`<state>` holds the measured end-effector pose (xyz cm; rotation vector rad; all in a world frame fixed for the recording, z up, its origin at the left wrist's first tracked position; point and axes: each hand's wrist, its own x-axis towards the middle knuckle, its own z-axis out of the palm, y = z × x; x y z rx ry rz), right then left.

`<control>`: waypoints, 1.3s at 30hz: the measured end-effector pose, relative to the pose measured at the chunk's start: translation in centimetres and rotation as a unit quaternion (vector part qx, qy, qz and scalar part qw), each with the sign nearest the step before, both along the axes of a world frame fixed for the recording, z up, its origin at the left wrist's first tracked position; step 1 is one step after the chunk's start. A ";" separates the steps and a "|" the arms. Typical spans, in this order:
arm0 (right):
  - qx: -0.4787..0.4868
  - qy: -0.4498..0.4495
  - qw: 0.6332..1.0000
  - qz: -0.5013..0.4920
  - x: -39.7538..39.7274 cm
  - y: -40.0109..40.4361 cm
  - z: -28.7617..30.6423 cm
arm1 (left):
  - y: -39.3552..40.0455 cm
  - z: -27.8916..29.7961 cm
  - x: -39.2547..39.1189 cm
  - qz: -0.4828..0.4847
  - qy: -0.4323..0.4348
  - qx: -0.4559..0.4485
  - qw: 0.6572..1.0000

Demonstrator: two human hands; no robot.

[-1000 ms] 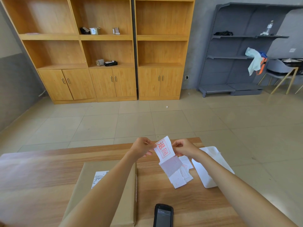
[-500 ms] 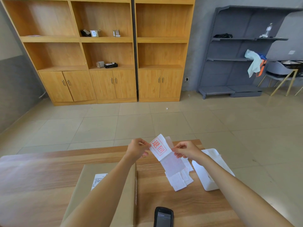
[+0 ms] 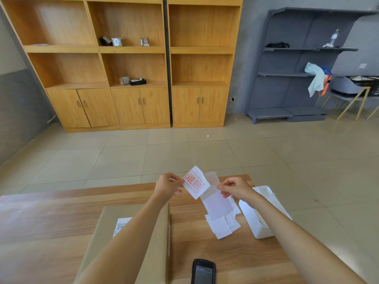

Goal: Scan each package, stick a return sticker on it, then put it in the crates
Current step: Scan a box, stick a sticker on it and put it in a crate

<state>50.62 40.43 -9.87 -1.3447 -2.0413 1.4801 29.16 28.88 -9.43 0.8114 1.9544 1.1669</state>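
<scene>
My left hand (image 3: pixel 168 186) pinches the left edge of a white return sticker (image 3: pixel 194 182) printed with red characters in a red box. My right hand (image 3: pixel 235 189) pinches the pale backing strip (image 3: pixel 217 203) that hangs down from it, so the sticker is partly peeled off. Both hands are raised above the far edge of the wooden table (image 3: pixel 41 222). A brown cardboard package (image 3: pixel 155 249) with a white shipping label (image 3: pixel 121 224) lies under my left forearm. A black handheld scanner (image 3: pixel 203 272) lies at the table's near edge.
Loose white sticker sheets (image 3: pixel 224 226) lie on the table below the strip, next to a white box (image 3: pixel 256 220) at the right edge. Wooden cabinets (image 3: pixel 139 64) and a grey metal rack (image 3: pixel 297 74) stand across the tiled floor. No crates are in view.
The sticker has come further off its backing and tilted left with my left hand, while my right hand holds the strip slightly lower and to the right.
</scene>
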 end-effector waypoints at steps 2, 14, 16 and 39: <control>0.000 -0.001 1.000 -0.002 0.2 0.1 -0.1 | -0.1 -0.1 -0.3 0.005 -0.004 0.001 1.000; -0.008 -0.007 1.000 -0.024 1.2 1.0 -1.4 | -0.7 -0.9 -1.5 0.050 -0.023 -0.002 0.998; -0.013 -0.006 0.999 -0.030 1.4 1.2 -1.7 | -0.7 -1.1 -1.7 0.058 -0.023 -0.007 0.998; -0.045 -0.192 0.975 -0.097 2.9 4.4 -11.5 | 2.7 -4.9 -0.8 0.067 -0.104 -0.020 0.992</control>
